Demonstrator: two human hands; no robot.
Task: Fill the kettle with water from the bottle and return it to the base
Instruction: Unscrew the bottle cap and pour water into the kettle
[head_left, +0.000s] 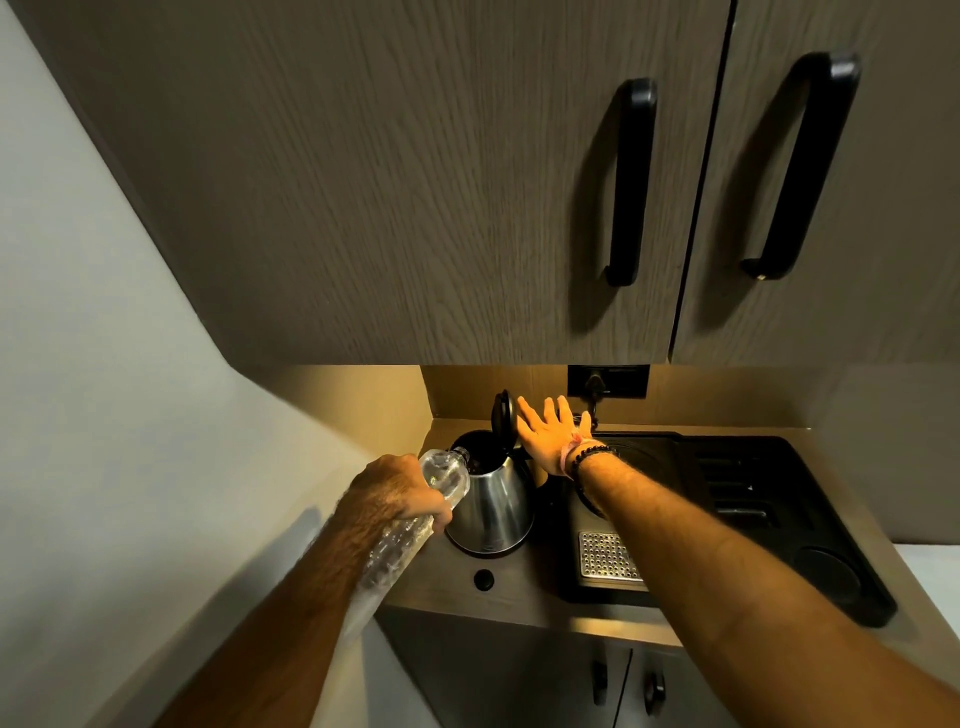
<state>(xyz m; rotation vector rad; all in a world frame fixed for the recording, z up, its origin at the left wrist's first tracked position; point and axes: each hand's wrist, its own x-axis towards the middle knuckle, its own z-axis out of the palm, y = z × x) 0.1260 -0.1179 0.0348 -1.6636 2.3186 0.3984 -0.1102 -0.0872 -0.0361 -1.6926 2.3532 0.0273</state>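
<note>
A narrow wooden counter (519, 592) is running under both arms, lit warm yellow from below a grey wood-grain cabinet (415, 182) that is hanging above the hands and filling the upper view. Two black handles (631, 182) are standing on its doors. A pale wall (78, 312) is closing in on the left of the left arm. Behind the right hand, a dark socket plate (608, 381) is sitting on the back panel with a plug in it. Under the right forearm, a black tray (779, 493) is lying on the counter, with a perforated metal grille (605, 556) showing at its near end. A small black cap (483, 579) is lying on the counter near the left hand.

The steel kettle (493, 499) is standing on the counter between the two hands, its lid (504, 413) tipped up and open. The left hand (400, 493) is wrapping closed around a clear plastic bottle (415, 514), tilting it so the neck is reaching the kettle's open mouth. The right hand (545, 431) is spreading wide, fingers apart, with the fingertips just beside or touching the raised lid; which one cannot be told. Bead bracelets (587, 454) are circling the right wrist.
</note>
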